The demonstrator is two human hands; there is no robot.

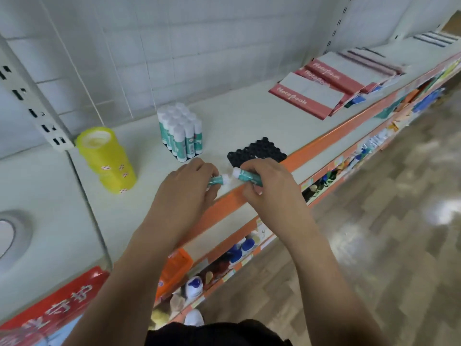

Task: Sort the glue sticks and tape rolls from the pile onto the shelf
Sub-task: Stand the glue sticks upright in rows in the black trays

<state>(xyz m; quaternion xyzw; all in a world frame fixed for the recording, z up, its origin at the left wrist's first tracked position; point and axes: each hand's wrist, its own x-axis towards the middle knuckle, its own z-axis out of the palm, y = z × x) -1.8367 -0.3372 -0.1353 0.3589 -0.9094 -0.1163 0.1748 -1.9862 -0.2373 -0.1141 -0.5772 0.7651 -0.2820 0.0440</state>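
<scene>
Here, at nine o'clock from the hands, a grey tape roll [10, 236] lies flat at the frame's edge. At ten o'clock, yellow tape rolls [107, 158] stand stacked on the shelf [249, 116]. At twelve o'clock, standing glue sticks [180, 131] are packed together, white caps up. The left hand [189, 181] has its fingers curled round a teal glue stick [217, 180], cap pointing to three o'clock. The right hand [269, 186] has its fingers clamped on a second glue stick [245, 176], cap pointing to nine o'clock. The two caps nearly meet above the shelf's front edge. A black studded block [258, 151] lies just beyond the right hand, and notebooks [311, 96] lie at two o'clock.
</scene>
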